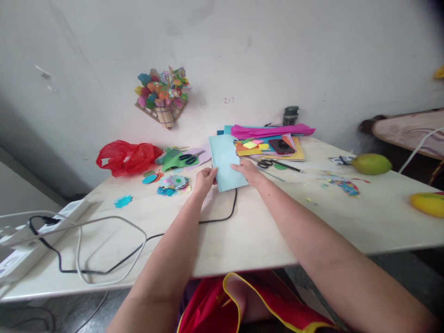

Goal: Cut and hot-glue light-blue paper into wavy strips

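A light blue sheet of paper (227, 159), folded along its left side and cut wavy on its right edge, is held up above the table between my two hands. My left hand (207, 180) pinches its lower left edge. On the lower right, the thumb of my right hand (247, 171) lies on the front of the paper while the other fingers are hidden behind it. Just right of the paper lie black-handled scissors (265, 163) and a black pen (287, 165). Scalloped paper cut-outs (173, 182) are piled left of my left hand.
Coloured paper sheets (298, 150) with a phone (281, 146) on top lie at the back. Green-handled scissors (188, 159) and a red plastic bag (128, 157) are at back left. Cables trail from a power strip (65, 217). A green mango (372, 164) sits on the right.
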`<state>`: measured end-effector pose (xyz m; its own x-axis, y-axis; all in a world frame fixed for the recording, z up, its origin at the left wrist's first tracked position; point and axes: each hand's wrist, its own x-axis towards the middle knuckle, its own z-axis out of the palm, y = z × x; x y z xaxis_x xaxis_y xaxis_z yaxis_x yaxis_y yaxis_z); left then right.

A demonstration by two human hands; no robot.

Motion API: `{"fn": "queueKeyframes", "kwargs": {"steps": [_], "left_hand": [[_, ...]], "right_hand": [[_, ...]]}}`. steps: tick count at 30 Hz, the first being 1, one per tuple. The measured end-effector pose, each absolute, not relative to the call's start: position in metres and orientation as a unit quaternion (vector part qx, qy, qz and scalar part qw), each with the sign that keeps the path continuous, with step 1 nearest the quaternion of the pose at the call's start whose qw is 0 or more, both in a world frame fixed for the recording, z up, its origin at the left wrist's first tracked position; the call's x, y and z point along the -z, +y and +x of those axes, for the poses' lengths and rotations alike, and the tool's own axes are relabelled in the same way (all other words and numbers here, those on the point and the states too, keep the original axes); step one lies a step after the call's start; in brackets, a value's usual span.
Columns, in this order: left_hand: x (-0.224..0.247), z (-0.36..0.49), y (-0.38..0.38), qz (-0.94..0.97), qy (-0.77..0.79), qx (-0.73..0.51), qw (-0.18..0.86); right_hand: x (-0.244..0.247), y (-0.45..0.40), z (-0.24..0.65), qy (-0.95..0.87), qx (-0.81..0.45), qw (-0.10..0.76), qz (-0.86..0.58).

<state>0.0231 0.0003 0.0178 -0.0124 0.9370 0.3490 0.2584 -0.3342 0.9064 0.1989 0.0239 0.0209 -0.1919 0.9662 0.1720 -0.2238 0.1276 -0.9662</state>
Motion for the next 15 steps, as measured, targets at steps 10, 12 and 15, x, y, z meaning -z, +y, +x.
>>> {"fn": "queueKeyframes", "kwargs": {"steps": [10,12,15], "left_hand": [[-0.018,0.028,-0.007,0.64,0.479,-0.452,0.396],[-0.017,0.027,-0.007,0.652,0.481,-0.445,0.382],[-0.016,0.027,-0.006,0.671,0.482,-0.44,0.352]], "right_hand": [[-0.018,0.032,0.203,-0.53,-0.474,0.594,-0.375],[-0.017,0.034,0.203,-0.532,-0.458,0.6,-0.383],[-0.015,0.035,0.203,-0.539,-0.44,0.603,-0.39]]}}
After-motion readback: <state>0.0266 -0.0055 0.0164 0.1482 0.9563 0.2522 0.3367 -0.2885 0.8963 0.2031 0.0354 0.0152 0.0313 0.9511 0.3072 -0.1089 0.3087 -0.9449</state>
